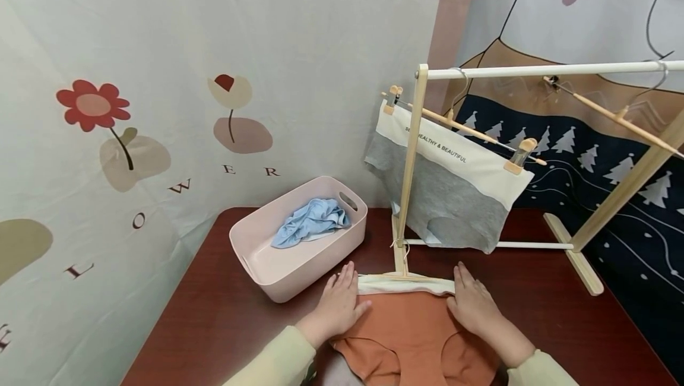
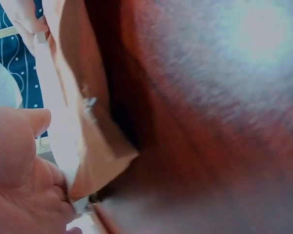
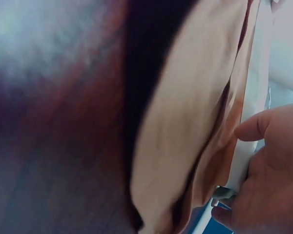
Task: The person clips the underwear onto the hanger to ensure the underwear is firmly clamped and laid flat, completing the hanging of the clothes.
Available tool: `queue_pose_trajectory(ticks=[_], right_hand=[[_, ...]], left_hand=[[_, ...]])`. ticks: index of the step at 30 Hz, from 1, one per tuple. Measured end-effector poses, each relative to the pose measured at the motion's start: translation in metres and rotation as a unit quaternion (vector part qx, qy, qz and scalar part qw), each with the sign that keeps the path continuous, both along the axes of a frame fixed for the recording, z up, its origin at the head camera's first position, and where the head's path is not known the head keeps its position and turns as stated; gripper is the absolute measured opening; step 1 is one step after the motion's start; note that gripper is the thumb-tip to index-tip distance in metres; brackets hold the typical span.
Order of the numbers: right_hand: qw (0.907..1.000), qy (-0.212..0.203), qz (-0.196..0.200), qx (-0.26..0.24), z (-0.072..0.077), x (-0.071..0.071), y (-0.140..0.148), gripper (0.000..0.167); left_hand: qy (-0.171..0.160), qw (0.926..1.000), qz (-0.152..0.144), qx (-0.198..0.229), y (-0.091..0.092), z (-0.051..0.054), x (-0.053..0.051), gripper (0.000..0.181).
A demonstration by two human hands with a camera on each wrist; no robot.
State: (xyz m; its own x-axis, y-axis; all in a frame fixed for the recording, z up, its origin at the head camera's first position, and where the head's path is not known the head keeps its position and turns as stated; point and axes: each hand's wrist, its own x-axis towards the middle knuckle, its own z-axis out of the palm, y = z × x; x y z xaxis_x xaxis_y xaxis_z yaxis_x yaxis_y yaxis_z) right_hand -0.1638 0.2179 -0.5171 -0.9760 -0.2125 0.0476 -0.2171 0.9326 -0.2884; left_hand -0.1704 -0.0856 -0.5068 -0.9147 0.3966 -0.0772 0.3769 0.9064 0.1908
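Note:
A pair of orange underpants (image 1: 401, 320) with a white waistband (image 1: 385, 284) is spread out in front of me, over the table. My left hand (image 1: 335, 306) touches the left end of the waistband, its fingers stretched forward and its thumb on the orange cloth. At the right end my right hand (image 1: 475, 303) does the same. Along the waistband's far edge runs a thin wooden hanger bar (image 1: 408, 278). A metal clip (image 3: 225, 192) shows by the right fingers in the right wrist view. How the clips sit on the cloth is mostly hidden.
A pink basin (image 1: 299, 276) with crumpled blue cloth (image 1: 315, 220) stands at the left. Behind the hands is a wooden rack (image 1: 411, 154) with grey-and-white underpants (image 1: 459, 196) clipped to a hanger. Another hanger (image 1: 620, 119) hangs farther right.

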Motion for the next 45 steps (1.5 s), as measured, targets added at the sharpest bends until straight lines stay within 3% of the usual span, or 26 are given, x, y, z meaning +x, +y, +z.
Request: queue_pose_trajectory(ticks=[10, 14, 19, 23, 26, 33, 40, 45], right_hand=[[0.9997, -0.007, 0.009, 0.02, 0.008, -0.006, 0.001, 0.061], [0.9996, -0.003, -0.002, 0.03, 0.011, -0.008, -0.001, 0.059], [0.9994, 0.028, -0.013, 0.014, 0.016, -0.012, -0.006, 0.052], [0.9972, 0.065, -0.006, -0.037, 0.018, -0.02, -0.016, 0.04], [0.9953, 0.075, 0.007, -0.061, 0.017, -0.027, -0.024, 0.029], [0.9957, 0.069, 0.031, -0.052, 0.011, -0.037, -0.041, 0.013], [0.9979, 0.032, 0.026, -0.05, 0.006, -0.044, -0.058, 0.01], [0.998, 0.024, 0.027, -0.052, 0.003, -0.049, -0.063, 0.008]], left_hand=[[-0.038, 0.9989, 0.015, 0.025, 0.002, 0.015, -0.005, 0.071], [-0.032, 0.9974, 0.019, 0.061, 0.003, 0.022, -0.01, 0.068], [-0.007, 0.9928, 0.006, 0.12, 0.009, 0.042, -0.025, 0.059], [0.012, 0.9841, -0.008, 0.177, 0.018, 0.063, -0.048, 0.056], [0.029, 0.9729, -0.02, 0.229, 0.027, 0.081, -0.067, 0.054], [0.045, 0.9472, -0.022, 0.317, 0.052, 0.115, -0.103, 0.058], [0.039, 0.9295, 0.009, 0.367, 0.078, 0.141, -0.12, 0.059], [0.043, 0.92, -0.001, 0.39, 0.092, 0.153, -0.126, 0.052]])
